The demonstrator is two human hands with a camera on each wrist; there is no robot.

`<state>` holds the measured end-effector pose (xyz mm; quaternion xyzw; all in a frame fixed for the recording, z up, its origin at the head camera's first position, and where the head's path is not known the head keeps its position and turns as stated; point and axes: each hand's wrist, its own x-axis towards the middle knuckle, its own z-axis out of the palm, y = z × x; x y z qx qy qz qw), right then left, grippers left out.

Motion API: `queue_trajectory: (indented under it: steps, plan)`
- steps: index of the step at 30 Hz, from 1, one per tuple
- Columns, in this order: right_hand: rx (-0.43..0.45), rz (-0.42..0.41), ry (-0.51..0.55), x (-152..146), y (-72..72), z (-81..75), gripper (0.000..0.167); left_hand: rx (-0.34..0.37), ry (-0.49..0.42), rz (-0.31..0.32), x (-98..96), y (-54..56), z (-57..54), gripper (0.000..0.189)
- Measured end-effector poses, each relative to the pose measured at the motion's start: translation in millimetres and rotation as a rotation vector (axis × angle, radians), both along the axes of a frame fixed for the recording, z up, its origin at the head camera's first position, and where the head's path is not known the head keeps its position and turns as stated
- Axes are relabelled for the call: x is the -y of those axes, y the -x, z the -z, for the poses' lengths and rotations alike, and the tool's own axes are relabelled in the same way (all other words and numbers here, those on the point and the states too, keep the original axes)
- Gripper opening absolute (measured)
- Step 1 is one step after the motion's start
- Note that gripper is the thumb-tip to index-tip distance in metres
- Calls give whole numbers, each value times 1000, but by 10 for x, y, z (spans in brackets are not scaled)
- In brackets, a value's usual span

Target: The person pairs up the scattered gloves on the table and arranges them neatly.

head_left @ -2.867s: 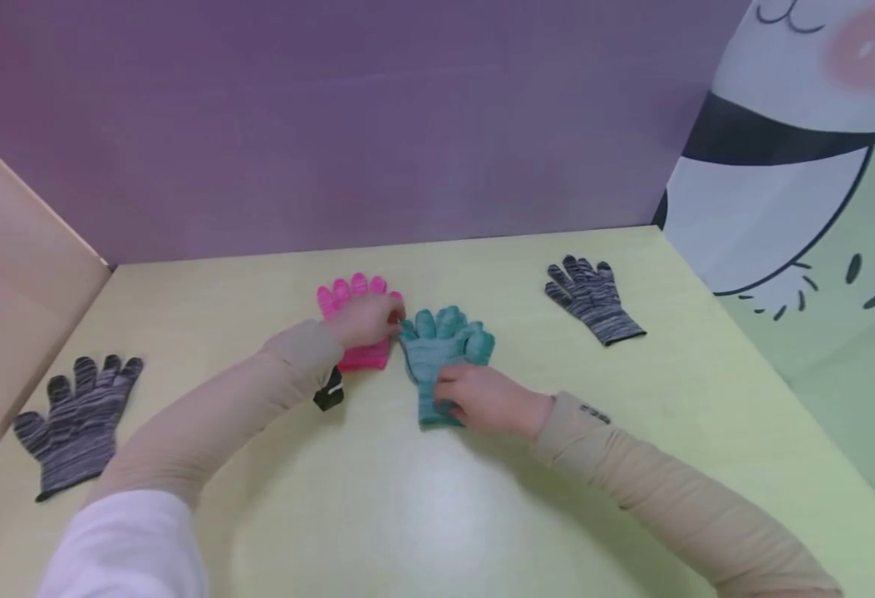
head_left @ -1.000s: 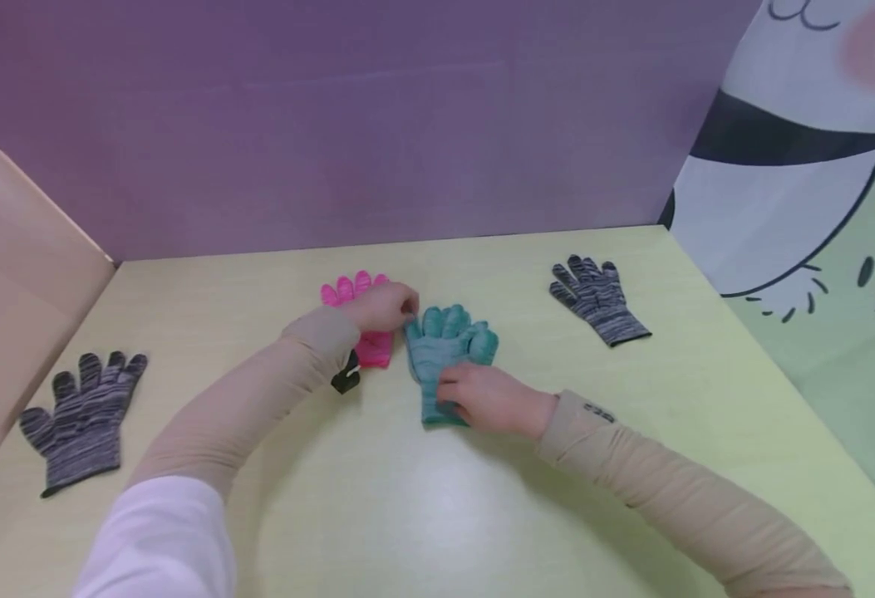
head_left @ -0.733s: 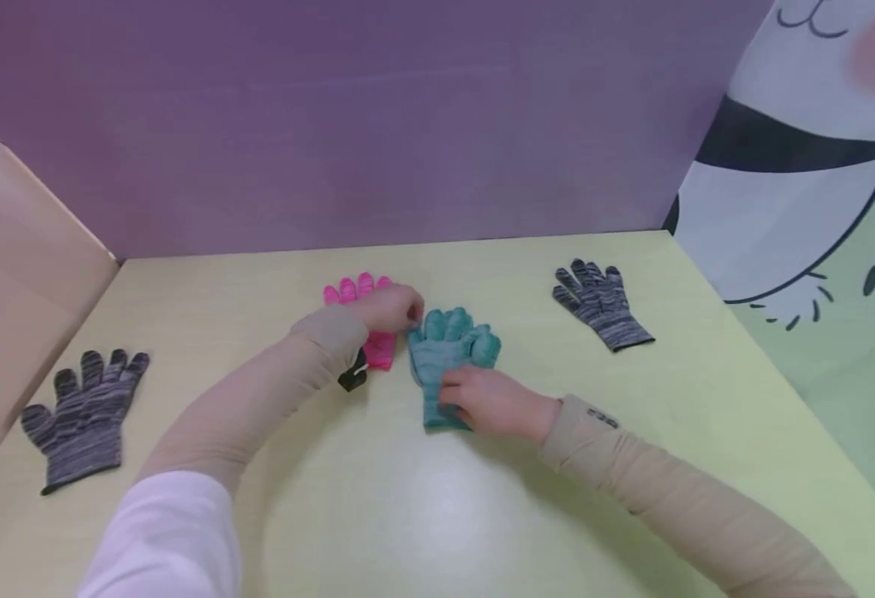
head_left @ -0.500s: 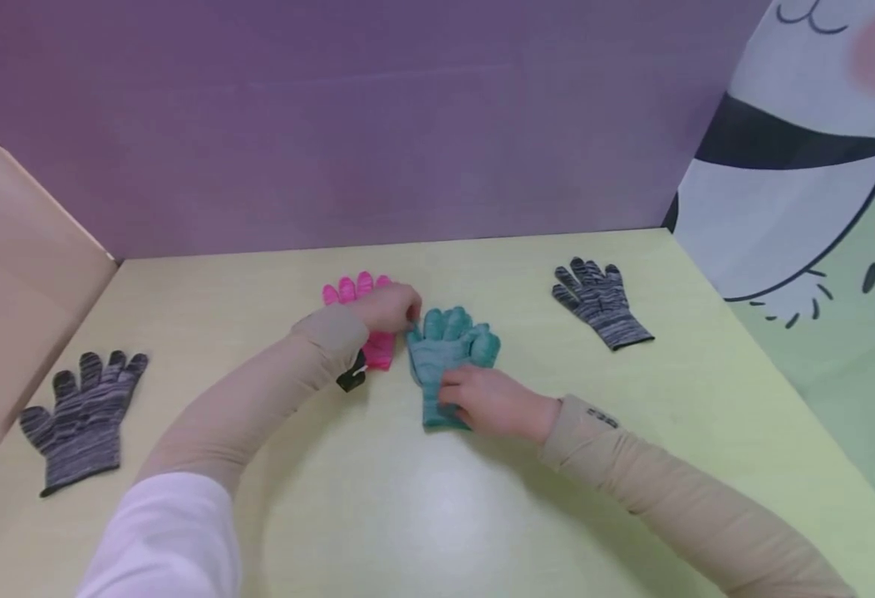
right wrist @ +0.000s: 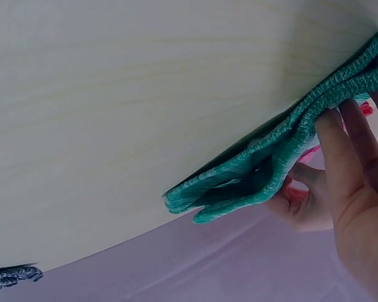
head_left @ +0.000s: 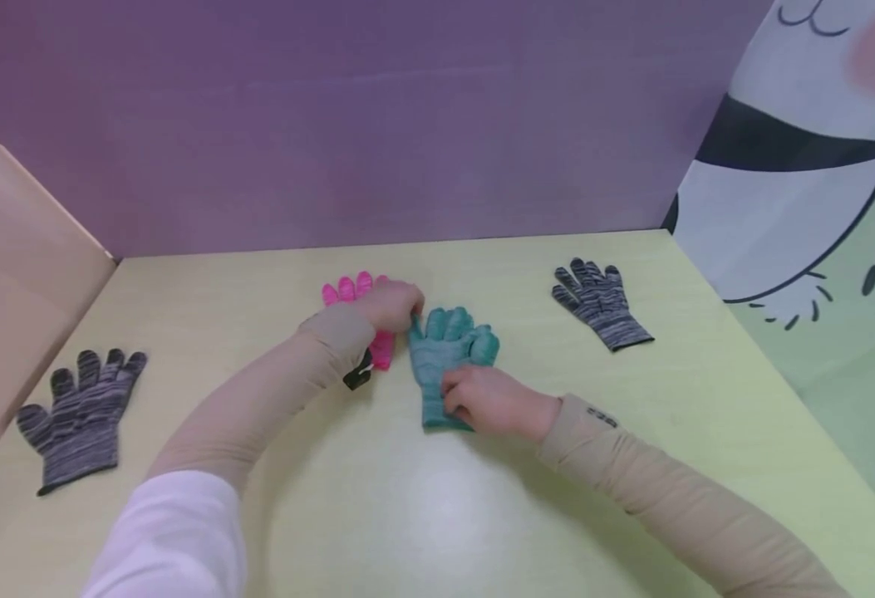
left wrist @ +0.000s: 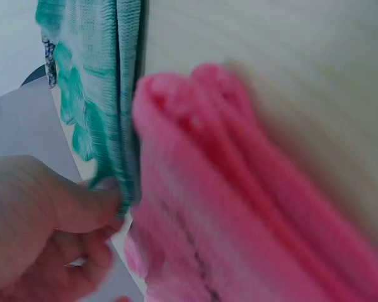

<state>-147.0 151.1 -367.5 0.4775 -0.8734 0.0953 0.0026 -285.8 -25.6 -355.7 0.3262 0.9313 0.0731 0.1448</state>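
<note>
A teal knit glove (head_left: 440, 357), which looks like two layers stacked, lies at the middle of the table with its fingers pointing away. My left hand (head_left: 394, 307) pinches the tip of its outermost left finger between thumb and fingertip, as the left wrist view shows. At the cuff, my right hand (head_left: 493, 400) has curled fingers on the teal fabric; in the right wrist view its fingertips (right wrist: 331, 119) are against the cuff edge. Under the left wrist lies a pink glove (head_left: 382, 350), partly hidden, with layered cuffs (left wrist: 208, 119) showing in the left wrist view.
Grey-and-black striped gloves lie apart: a left one (head_left: 81, 423) near the table's left edge and a right one (head_left: 603, 303) toward the back right. A purple panel (head_left: 377, 133) stands behind the pale yellow table (head_left: 377, 515). A cartoon wall (head_left: 833, 274) is at right.
My left hand has shifted slightly right, from the pink glove's edge to the teal glove's left fingertip. The right hand stays at the teal cuff. The gloves lie nearly as before.
</note>
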Motion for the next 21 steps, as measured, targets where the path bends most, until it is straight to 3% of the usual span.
queue_trajectory:
  steps: [7,12,21]
  plan:
    - [7,-4,10,-6,12,-8,11,126,-33,-19,-35,11,-14,30]
    - [9,2,0,-7,11,-2,12,118,-94,-12,-86,36,-42,40]
    - [27,10,-7,-11,6,-6,11,47,-106,20,-202,29,-3,29]
